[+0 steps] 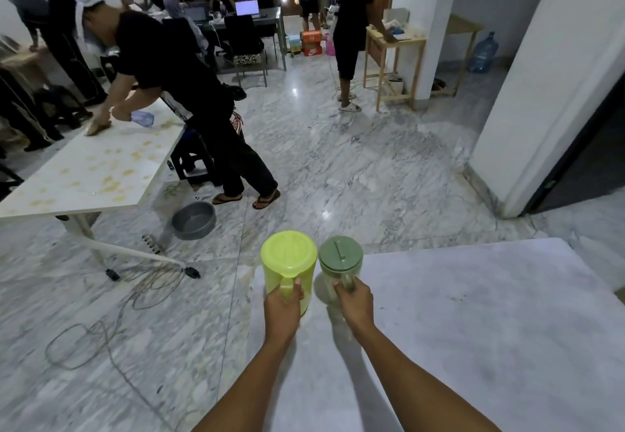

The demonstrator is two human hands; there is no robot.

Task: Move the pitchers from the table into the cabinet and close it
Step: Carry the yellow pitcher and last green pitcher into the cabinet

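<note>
Handles were hidden under fists: left hand [283, 304] gripped the yellow pitcher [288, 264], right hand [355, 301] clutched the green-lidded pitcher [340, 258], both upright.

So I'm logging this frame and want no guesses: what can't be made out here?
Head view only:
- Cabinet: not in frame.
- Yellow pitcher handle: covered by the left hand.
- Clear pitcher handle: wrapped by the right hand, and blurred.
- Pitcher contents: hidden by the lids.
- Whether either pitcher touches the table: cannot tell.
</note>
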